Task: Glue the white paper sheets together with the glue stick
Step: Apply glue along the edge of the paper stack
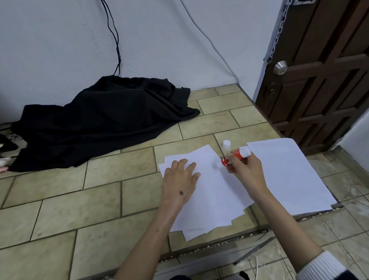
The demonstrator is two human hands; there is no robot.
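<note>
A loose pile of white paper sheets (214,196) lies on the tiled floor in front of me. My left hand (180,181) presses flat on the pile's upper left part, fingers spread. My right hand (245,167) holds a red glue stick (233,157) nearly level, its tip end pointing left over the top sheet. The stick's white cap (226,145) stands on the floor just beyond the pile. A second stack of white sheets (289,174) lies to the right, touching the pile's edge.
A black cloth (99,119) is heaped against the far wall with cables hanging above it. A dark wooden door (330,60) stands at the right. The tiled floor steps down at an edge (212,244) just below the papers.
</note>
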